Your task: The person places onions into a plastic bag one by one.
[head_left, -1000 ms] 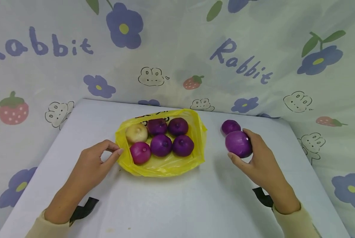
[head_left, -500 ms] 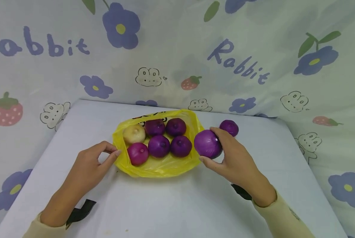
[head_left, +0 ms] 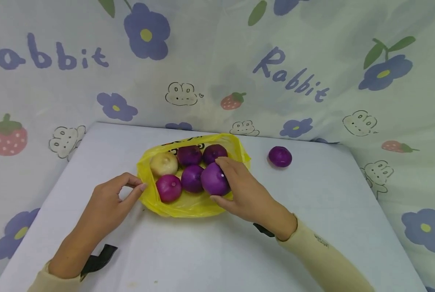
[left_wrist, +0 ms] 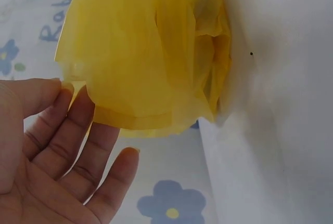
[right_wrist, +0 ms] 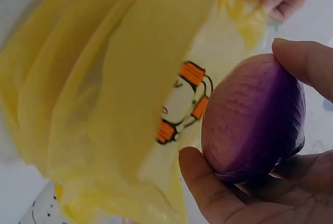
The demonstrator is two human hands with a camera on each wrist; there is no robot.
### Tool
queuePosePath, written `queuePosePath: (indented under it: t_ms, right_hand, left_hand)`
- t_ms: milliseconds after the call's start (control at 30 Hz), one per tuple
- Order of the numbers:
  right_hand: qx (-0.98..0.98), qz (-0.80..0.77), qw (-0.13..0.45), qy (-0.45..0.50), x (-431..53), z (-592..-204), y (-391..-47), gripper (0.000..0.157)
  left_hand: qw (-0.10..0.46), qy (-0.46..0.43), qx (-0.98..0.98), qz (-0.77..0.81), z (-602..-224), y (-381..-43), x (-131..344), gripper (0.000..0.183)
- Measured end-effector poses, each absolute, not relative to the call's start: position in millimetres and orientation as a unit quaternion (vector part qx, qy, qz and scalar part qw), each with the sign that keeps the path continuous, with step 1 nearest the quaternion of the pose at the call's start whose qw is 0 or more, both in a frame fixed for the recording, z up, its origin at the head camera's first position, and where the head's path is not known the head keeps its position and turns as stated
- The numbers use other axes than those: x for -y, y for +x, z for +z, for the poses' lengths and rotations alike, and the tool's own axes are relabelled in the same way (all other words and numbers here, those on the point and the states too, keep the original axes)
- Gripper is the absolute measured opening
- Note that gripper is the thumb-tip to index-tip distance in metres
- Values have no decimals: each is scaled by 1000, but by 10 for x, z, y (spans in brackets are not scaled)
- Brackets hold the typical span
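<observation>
My right hand (head_left: pixel 248 192) holds a purple onion (head_left: pixel 215 179) above the right side of an open yellow plastic bag (head_left: pixel 199 209). In the right wrist view, thumb and fingers grip that onion (right_wrist: pixel 250 120) on opposite sides, beside the bag's wall. At the bag's left rim my left hand (head_left: pixel 111 200) pinches the plastic between thumb and forefinger, as the left wrist view also shows at the bag's edge (left_wrist: pixel 125 52). Inside the bag sit several purple onions, a pinker onion (head_left: pixel 168 188) and a pale yellow onion (head_left: pixel 164 163). The held onion covers one behind it.
One more purple onion (head_left: pixel 280 157) lies on the white table (head_left: pixel 188 251), right of the bag. Behind the table hangs a cloth (head_left: pixel 210 61) printed with flowers, rabbits and strawberries. A black strap (head_left: pixel 99 259) shows at the left wrist.
My right hand has carried the onion leftward, from beside the other loose onion to over the bag. The left hand keeps its pinch on the rim.
</observation>
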State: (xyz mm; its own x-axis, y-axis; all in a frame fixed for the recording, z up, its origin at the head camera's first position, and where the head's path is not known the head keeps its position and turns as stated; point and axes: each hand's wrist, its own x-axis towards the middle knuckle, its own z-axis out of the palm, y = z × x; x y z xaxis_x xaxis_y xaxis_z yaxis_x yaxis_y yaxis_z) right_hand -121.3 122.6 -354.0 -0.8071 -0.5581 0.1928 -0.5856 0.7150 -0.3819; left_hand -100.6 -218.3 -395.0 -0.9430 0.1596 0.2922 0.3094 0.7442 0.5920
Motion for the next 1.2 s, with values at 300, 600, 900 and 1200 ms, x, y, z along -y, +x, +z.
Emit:
queuePosePath:
  t_ms: [300, 600, 900, 1200]
  right_hand:
    - [923, 221, 22, 316, -1043, -3684, -1264, 85]
    - [919, 157, 58, 356, -872, -3894, -1234, 88]
    - [918, 135, 70, 366, -817, -4036, -1173, 89]
    - [915, 140, 60, 373, -783, -4080, -1152, 86]
  left_hand:
    - [119, -128, 927, -333, -3967, -1010, 2199, 10]
    - [131, -138, 921, -340, -3976, -1006, 2204, 10]
    - [129, -137, 922, -338, -3980, -1016, 2199, 10]
    - [131, -138, 921, -339, -3998, -1024, 2197, 10]
